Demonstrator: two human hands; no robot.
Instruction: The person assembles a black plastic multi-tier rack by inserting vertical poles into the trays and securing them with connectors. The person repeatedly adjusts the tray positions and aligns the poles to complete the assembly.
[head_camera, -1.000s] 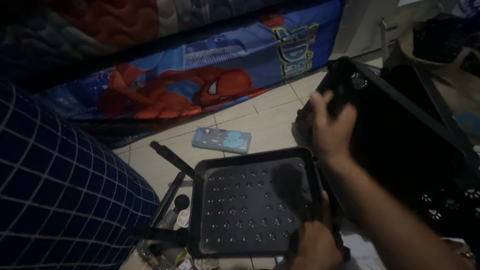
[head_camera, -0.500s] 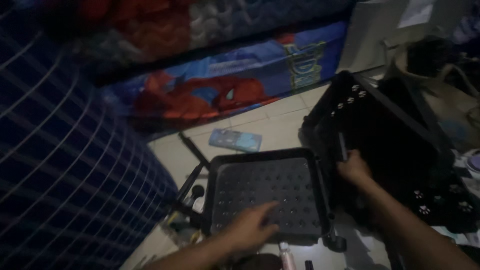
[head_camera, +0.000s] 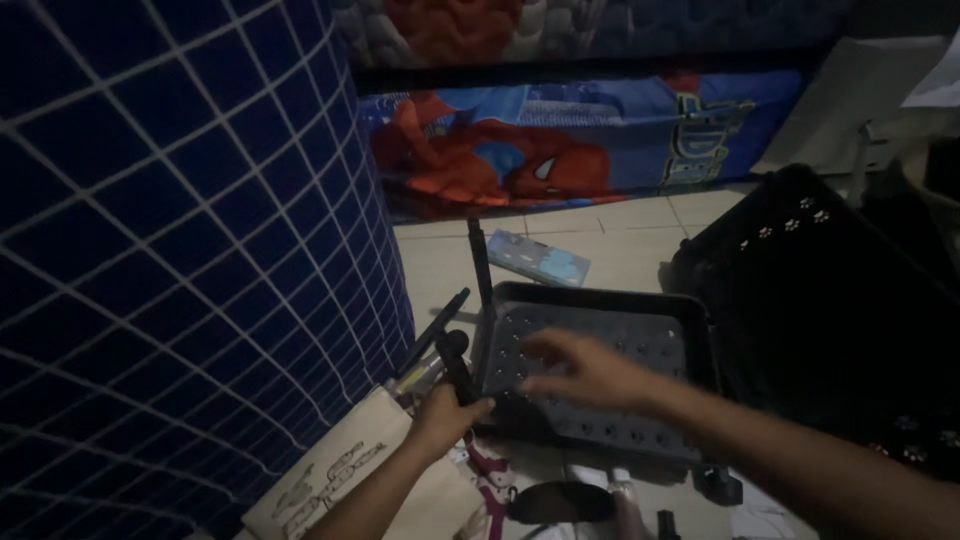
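- A person seated on a tiled floor (head_camera: 610, 245) in dim light works over a dark perforated tray (head_camera: 690, 335), which lies flat on the floor between the person's knees and a large black crate (head_camera: 820, 290).
- The left hand (head_camera: 445, 412) is closed in a fist round a slim black rod (head_camera: 455, 365) standing just beside the tray's near-left corner; the grip is wrapped tight on the rod.
- The right hand (head_camera: 585, 370) hovers above the tray's holed bottom, fingers spread and blurred, pinching nothing.
- Judged from this, the step in hand is steadying the rod against the tray while the free hand reaches across; the next move would call for a firm hold on the tray's rim, which is low and dark and easy to miss.
- The tray looks shallow and rectangular, with a raised rim and rows of small holes.
- Nearby: a pale blue flat case (head_camera: 540, 258) on the tiles beyond the tray, a printed mattress (head_camera: 560, 150) along the wall, a blue checked cloth (head_camera: 170, 230) at the left, and a cream bag (head_camera: 330, 475) under the left forearm.
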